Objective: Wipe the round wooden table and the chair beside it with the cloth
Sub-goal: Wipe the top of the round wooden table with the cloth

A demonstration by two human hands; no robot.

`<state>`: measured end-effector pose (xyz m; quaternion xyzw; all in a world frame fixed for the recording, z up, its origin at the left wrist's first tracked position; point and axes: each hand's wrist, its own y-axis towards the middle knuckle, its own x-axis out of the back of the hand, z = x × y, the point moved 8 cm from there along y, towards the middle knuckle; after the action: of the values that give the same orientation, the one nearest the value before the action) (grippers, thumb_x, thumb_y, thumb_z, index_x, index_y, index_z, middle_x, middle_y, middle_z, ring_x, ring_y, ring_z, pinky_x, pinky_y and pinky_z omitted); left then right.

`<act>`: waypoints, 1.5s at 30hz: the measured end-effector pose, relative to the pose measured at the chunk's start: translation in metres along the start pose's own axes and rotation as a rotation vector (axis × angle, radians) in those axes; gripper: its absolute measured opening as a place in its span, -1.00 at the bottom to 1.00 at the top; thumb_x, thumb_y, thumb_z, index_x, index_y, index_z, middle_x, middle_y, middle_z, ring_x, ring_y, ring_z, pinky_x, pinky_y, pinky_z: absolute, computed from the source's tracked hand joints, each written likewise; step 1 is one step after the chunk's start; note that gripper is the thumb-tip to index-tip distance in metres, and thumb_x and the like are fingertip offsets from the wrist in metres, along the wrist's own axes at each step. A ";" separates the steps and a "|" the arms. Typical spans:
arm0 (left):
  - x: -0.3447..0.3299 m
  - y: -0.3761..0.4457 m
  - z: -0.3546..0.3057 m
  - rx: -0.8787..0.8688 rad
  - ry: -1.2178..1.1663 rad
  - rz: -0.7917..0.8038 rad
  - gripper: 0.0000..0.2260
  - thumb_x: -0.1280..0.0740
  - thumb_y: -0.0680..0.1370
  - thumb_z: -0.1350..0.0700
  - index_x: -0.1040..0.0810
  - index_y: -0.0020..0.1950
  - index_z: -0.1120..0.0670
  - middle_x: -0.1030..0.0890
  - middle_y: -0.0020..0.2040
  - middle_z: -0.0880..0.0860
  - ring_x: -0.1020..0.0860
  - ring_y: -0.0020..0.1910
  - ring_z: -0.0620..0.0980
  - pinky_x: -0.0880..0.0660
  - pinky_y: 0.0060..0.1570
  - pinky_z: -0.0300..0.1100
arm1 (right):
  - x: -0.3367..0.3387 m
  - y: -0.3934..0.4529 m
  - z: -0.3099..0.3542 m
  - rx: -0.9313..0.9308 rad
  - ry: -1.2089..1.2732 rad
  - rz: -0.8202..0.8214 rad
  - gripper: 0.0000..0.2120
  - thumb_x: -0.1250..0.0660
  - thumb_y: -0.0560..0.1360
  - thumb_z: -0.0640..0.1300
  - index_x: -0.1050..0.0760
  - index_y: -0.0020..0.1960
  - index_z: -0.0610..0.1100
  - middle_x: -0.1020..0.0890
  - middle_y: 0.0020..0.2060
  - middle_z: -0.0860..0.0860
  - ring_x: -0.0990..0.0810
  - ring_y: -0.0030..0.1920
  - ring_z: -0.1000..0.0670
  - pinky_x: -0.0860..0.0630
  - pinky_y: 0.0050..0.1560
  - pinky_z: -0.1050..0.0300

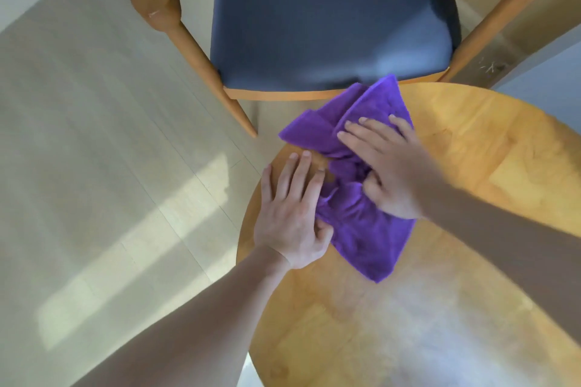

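Purple cloth (pixel 355 185) lies crumpled on the far left edge of a round wooden table (pixel 471 229), seen from above by the person wiping it. One corner of the cloth hangs past the table rim toward a chair (pixel 330 16) with a dark blue seat and wooden arms, which stands just beyond the table. The right hand (pixel 386 166) lies on top of the cloth, fingers nearly straight and spread, pressing it flat to the wood. The left hand (pixel 292 217) rests on the table at the cloth's left side, fingers straight on the bare wood, while its thumb tucks into the bunched folds; whether the thumb pinches the fabric cannot be told. Pale floor (pixel 110 166) with sunlit patches fills the left side.
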<state>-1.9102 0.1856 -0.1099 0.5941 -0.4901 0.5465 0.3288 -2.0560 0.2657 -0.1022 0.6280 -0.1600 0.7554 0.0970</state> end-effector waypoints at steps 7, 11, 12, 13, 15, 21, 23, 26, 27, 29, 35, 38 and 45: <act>-0.004 -0.002 0.003 -0.009 0.011 0.006 -0.30 -0.22 0.41 -0.10 -0.31 0.54 0.10 -0.22 0.64 0.17 -0.14 0.64 0.20 -0.08 0.54 0.37 | 0.004 -0.005 -0.019 -0.687 0.169 -0.151 -0.25 -0.11 0.38 -0.04 -0.21 0.59 -0.03 -0.28 0.57 0.05 -0.16 0.58 -0.08 0.07 0.59 -0.18; -0.002 -0.002 0.006 0.013 0.009 0.015 -0.28 -0.22 0.39 -0.09 -0.31 0.54 0.11 -0.24 0.63 0.15 -0.15 0.63 0.18 -0.07 0.56 0.35 | -0.003 0.006 0.026 -0.455 0.206 -0.006 -0.24 0.04 0.41 -0.01 -0.09 0.63 0.01 -0.16 0.61 0.11 -0.03 0.62 -0.05 0.18 0.59 -0.20; -0.002 -0.001 0.006 0.016 0.011 0.011 -0.29 -0.23 0.40 -0.09 -0.31 0.54 0.11 -0.26 0.62 0.15 -0.16 0.63 0.18 -0.07 0.56 0.33 | -0.004 0.004 0.032 -0.319 0.208 0.039 -0.25 0.05 0.41 -0.01 -0.11 0.63 0.03 -0.17 0.61 0.12 -0.03 0.62 -0.03 0.20 0.59 -0.19; -0.002 -0.001 0.006 0.015 0.010 0.008 -0.30 -0.24 0.40 -0.10 -0.31 0.53 0.11 -0.28 0.60 0.14 -0.18 0.62 0.18 -0.06 0.57 0.32 | -0.005 0.001 0.033 -0.197 0.210 0.077 -0.27 0.01 0.43 -0.04 -0.13 0.62 0.04 -0.19 0.60 0.13 -0.04 0.61 -0.02 0.20 0.59 -0.17; -0.001 -0.001 0.004 0.013 0.000 0.001 -0.33 -0.26 0.42 -0.09 -0.34 0.51 0.10 -0.33 0.55 0.12 -0.21 0.59 0.18 -0.05 0.58 0.29 | -0.002 -0.005 0.023 -0.034 0.218 0.118 -0.25 -0.12 0.39 -0.15 -0.20 0.60 0.04 -0.23 0.59 0.14 -0.08 0.61 -0.01 0.20 0.59 -0.11; -0.002 -0.028 -0.017 0.297 -0.110 -0.095 -0.37 -0.15 0.53 0.04 -0.26 0.63 0.08 -0.17 0.67 0.12 -0.08 0.67 0.13 -0.04 0.62 0.16 | 0.007 -0.005 -0.014 -0.046 0.198 0.029 -0.21 -0.15 0.30 -0.18 -0.30 0.54 0.05 -0.34 0.53 0.14 -0.22 0.56 0.01 0.05 0.59 -0.13; -0.013 -0.060 -0.039 0.469 -0.171 -0.097 -0.35 -0.11 0.54 0.02 -0.19 0.66 0.07 -0.08 0.69 0.11 0.00 0.68 0.10 0.01 0.63 0.14 | 0.007 -0.006 -0.009 -0.037 0.200 0.029 -0.23 -0.20 0.32 -0.21 -0.30 0.54 0.04 -0.34 0.53 0.14 -0.22 0.55 0.00 0.02 0.59 -0.15; -0.029 -0.096 -0.067 0.544 -0.148 -0.083 -0.33 -0.10 0.55 0.00 -0.13 0.68 0.08 -0.04 0.70 0.08 0.06 0.69 0.06 0.02 0.63 0.14 | 0.007 -0.007 -0.013 0.001 0.189 0.023 -0.22 -0.25 0.32 -0.25 -0.29 0.54 0.03 -0.33 0.54 0.13 -0.22 0.55 -0.01 0.00 0.59 -0.18; -0.031 -0.099 -0.068 0.547 -0.125 -0.086 -0.33 -0.10 0.55 -0.01 -0.14 0.68 0.08 -0.05 0.70 0.08 0.05 0.69 0.07 0.03 0.63 0.14 | 0.008 -0.007 -0.015 0.009 0.183 0.011 -0.22 -0.24 0.31 -0.23 -0.29 0.54 0.03 -0.33 0.54 0.12 -0.22 0.55 -0.01 -0.01 0.58 -0.18; -0.033 -0.096 -0.064 0.567 -0.079 -0.099 -0.31 -0.11 0.54 -0.03 -0.13 0.68 0.07 -0.04 0.70 0.08 0.05 0.69 0.07 0.04 0.63 0.14 | 0.008 -0.001 -0.014 -0.044 0.177 -0.037 -0.21 -0.19 0.29 -0.18 -0.28 0.54 0.03 -0.33 0.54 0.12 -0.21 0.56 -0.02 0.01 0.58 -0.22; -0.035 -0.099 -0.065 0.596 -0.094 -0.046 -0.32 -0.11 0.51 -0.03 -0.20 0.64 0.12 -0.19 0.67 0.10 0.00 0.68 0.09 0.03 0.63 0.13 | -0.004 0.011 0.068 -0.198 0.228 -0.020 -0.19 -0.03 0.35 -0.02 -0.13 0.62 -0.03 -0.16 0.62 0.07 -0.03 0.62 -0.10 0.20 0.54 -0.30; -0.036 -0.100 -0.063 0.587 -0.049 -0.014 -0.36 -0.11 0.56 -0.06 -0.22 0.64 0.11 -0.33 0.60 0.13 -0.10 0.64 0.12 0.02 0.63 0.13 | -0.007 0.006 0.119 0.254 0.284 0.111 -0.25 0.09 0.37 -0.04 -0.28 0.57 0.01 -0.29 0.57 0.12 -0.12 0.60 -0.02 0.15 0.58 -0.23; -0.027 -0.097 -0.063 0.590 -0.113 -0.115 -0.32 -0.17 0.47 -0.03 -0.30 0.61 0.10 -0.15 0.68 0.08 -0.03 0.68 0.08 0.00 0.63 0.11 | 0.004 0.032 0.061 0.554 0.202 0.078 -0.28 -0.05 0.31 -0.14 -0.40 0.48 -0.01 -0.43 0.48 0.07 -0.30 0.53 -0.01 -0.03 0.58 -0.13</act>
<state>-1.8375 0.2792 -0.1103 0.7202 -0.2935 0.6118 0.1447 -2.0123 0.2135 -0.0921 0.5456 0.0388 0.8321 -0.0920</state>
